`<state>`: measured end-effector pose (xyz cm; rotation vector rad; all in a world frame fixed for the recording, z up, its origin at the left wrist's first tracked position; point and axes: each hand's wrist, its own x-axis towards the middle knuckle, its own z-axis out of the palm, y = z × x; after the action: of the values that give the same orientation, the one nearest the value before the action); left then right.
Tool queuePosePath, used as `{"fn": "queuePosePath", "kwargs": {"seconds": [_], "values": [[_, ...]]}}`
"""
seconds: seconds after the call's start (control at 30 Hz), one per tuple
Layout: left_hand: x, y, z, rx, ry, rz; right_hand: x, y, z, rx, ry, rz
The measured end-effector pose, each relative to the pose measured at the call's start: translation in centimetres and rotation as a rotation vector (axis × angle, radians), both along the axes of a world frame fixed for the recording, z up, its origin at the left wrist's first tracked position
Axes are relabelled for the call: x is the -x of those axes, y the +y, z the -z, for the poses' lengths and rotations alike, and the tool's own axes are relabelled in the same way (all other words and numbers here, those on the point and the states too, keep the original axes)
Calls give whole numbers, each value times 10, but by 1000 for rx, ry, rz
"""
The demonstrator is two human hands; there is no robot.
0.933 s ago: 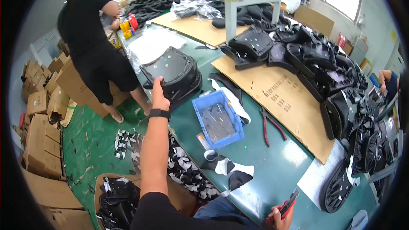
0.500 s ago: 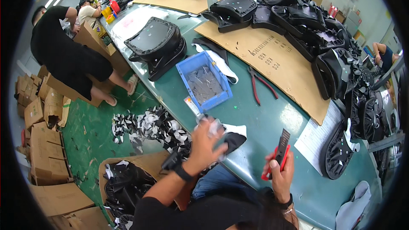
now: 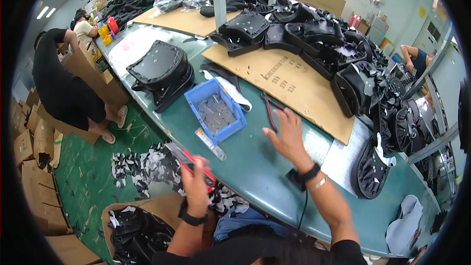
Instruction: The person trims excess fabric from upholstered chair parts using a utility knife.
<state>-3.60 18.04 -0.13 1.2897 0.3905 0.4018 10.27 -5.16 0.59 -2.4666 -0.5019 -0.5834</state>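
So, the red cutter (image 3: 189, 163) has changed hands since a moment ago, now gripped in the left hand (image 3: 197, 181) by the table (image 3: 245, 172) edge. Mid-table sits a blue bin (image 3: 228, 129) of grey bits, then red-handled pliers (image 3: 269, 113), partly blocked by the right hand (image 3: 288, 138), now empty, fingers spread; beyond are cardboard sheet (image 3: 294, 99), white paper (image 3: 342, 167), black padded part (image 3: 370, 172).

"Wearing what?"
"Black short sleeves (image 3: 346, 251); blue jeans (image 3: 245, 223) by the near worktop (image 3: 255, 167) edge."
"And further down?"
"Black strap (image 3: 193, 216) behind left hand (image 3: 196, 185); behind right hand (image 3: 289, 140), another strap (image 3: 309, 172), silvery bracelet (image 3: 318, 183), small black box (image 3: 295, 179) trailing dark cable (image 3: 306, 202)."
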Motion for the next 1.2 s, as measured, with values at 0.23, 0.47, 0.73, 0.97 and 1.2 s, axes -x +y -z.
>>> {"fn": "queuePosePath", "kwargs": {"seconds": [0.23, 0.47, 0.73, 0.97, 1.2], "values": [[-92, 37, 23, 216, -16, 108, -67, -15, 18, 398, 366, 170], [-38, -14, 6, -439, 81, 243, -5, -72, 10, 258, 676, 149], [3, -56, -28, 204, 247, 1072, 153, -59, -55, -95, 615, -11], [16, -63, -36, -50, 252, 1119, 183, -52, -40, -145, 348, -42], [16, -58, -29, -100, 268, 1140, 188, -46, -46, 21, 515, -23]]}}
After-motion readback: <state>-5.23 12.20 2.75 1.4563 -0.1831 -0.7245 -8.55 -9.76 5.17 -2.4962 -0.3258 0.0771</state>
